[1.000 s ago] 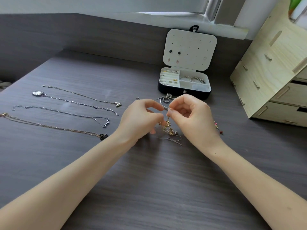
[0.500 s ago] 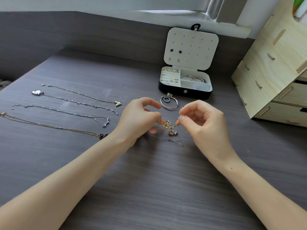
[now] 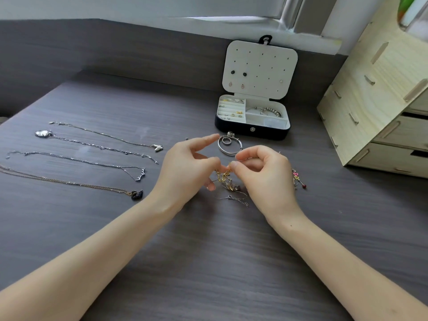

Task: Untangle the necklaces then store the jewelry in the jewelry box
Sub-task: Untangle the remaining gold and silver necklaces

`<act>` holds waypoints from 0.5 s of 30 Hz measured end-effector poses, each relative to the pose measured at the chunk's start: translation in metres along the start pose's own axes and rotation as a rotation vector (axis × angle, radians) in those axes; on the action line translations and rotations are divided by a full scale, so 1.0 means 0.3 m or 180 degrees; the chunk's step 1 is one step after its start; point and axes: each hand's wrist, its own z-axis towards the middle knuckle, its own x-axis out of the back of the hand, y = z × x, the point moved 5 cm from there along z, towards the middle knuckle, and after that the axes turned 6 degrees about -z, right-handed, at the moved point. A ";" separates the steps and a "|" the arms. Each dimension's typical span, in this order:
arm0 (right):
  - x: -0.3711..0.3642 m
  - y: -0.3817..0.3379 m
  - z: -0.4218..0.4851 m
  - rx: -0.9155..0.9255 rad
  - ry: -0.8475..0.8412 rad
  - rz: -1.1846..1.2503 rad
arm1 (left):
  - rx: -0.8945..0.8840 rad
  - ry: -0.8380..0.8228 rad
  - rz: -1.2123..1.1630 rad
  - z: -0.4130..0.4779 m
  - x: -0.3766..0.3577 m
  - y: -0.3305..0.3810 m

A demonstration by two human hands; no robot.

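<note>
A person's left hand (image 3: 185,167) and right hand (image 3: 261,172) meet over a dark wood-grain counter (image 3: 208,262), both pinching a tangled gold chain (image 3: 223,176) betw thumb and fingertips; the left index finger sticks out, clear of the chain. The tangle hangs just under the fingertips, its lower end bunched on the counter w/ a thin silver chain (image 3: 234,198) trailing out beneath. Just behind the hands lie a silver bangle (image 3: 229,147) and a small ring inside its loop. To the left, four necklaces lie stretched out side by side, apart from each other: a butterfly-pendant necklace (image 3: 104,135), a silver-charm necklace (image 3: 92,144), a thin silver necklace (image 3: 81,160), and nearest the camera a black-swan necklace (image 3: 69,181). The jewelry box (image 3: 252,129) sits open at the back of the counter, lid upright w/ a few earrings pinned on it, rings in the left slots, a beaded bracelet in the right compartment. Right of the right hand, a small colorful pink-heart piece (image 3: 297,178) lies on the counter; a pale wooden drawer unit (image 3: 382,89) stands at far right
</note>
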 end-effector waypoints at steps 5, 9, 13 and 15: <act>-0.012 0.023 0.000 -0.0244 0.0025 -0.0007 | -0.0112 0.0060 0.0109 -0.005 -0.005 0.004; -0.026 0.024 -0.002 -0.0294 -0.0059 0.0011 | -0.0132 0.0139 0.0084 -0.008 0.000 0.010; -0.040 0.023 -0.008 -0.0291 -0.0229 0.0065 | -0.0177 0.0150 -0.0122 -0.015 -0.001 0.022; -0.047 0.019 -0.009 -0.0222 -0.0289 0.0050 | -0.0176 0.0156 -0.0161 -0.016 0.000 0.024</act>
